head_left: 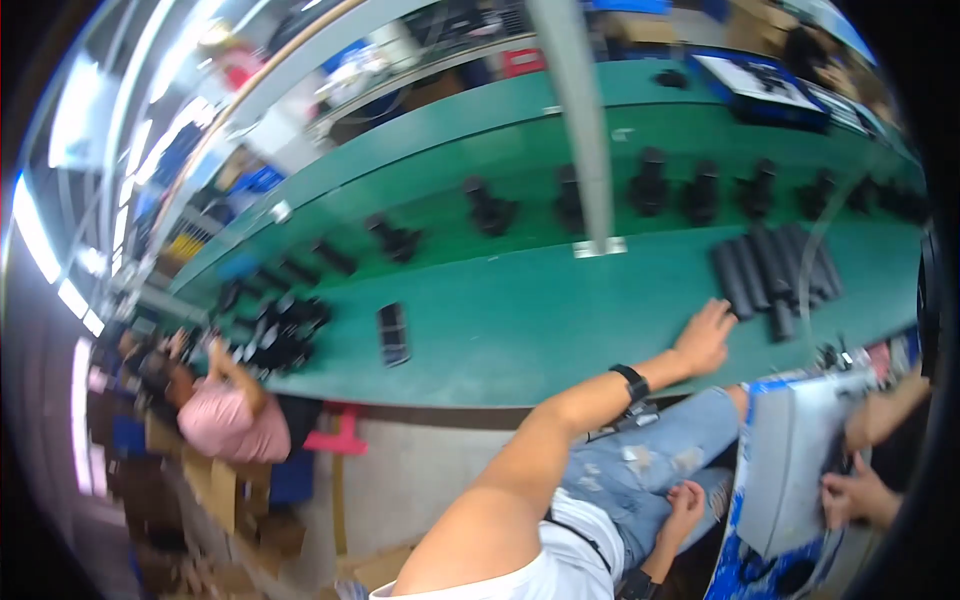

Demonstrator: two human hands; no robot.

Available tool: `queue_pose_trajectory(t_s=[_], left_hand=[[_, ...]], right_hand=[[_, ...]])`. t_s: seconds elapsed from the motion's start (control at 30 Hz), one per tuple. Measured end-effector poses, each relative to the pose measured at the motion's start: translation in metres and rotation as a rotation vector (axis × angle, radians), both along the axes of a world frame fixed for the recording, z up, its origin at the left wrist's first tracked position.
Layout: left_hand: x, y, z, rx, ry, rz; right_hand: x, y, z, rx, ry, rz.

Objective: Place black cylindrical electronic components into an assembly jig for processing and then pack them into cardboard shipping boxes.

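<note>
My left hand (705,338), with a black watch on its wrist, reaches over the green bench. Its fingers are stretched and a little apart, with the tips at the near end of the leftmost black tube (733,280). Whether they press on it is too blurred to tell. That tube lies in a row of several black tubes (790,260), and a shorter black piece (781,322) sticks out at the near side. Palm up, my right hand (686,502) rests by my thigh in torn jeans. Its fingers are loosely bent, and nothing shows in them.
Several black fittings (487,207) stand along the back of the green bench (520,330). A phone (393,333) lies at mid-left. A grey post (590,150) rises from the bench. A co-worker's hand (858,495) is at a grey box (795,465). Another person (235,415) sits far left.
</note>
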State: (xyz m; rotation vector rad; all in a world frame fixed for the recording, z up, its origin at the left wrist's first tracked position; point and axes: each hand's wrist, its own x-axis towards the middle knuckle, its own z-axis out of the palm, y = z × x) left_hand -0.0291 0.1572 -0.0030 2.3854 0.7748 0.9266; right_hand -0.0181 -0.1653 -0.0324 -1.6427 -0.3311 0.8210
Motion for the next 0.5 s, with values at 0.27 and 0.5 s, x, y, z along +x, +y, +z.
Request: queue_pose_trajectory(t_s=[0.27,0.5], left_hand=[[0.067,0.033,0.015,0.093,0.240,-0.014],[0.039,0.038,-0.006,0.274,0.454,0.103]], right_hand=[[-0.010,0.008,0.000,0.120,0.093,-0.052],[-0.013,0.009,0.001,0.131,0.094,-0.028]])
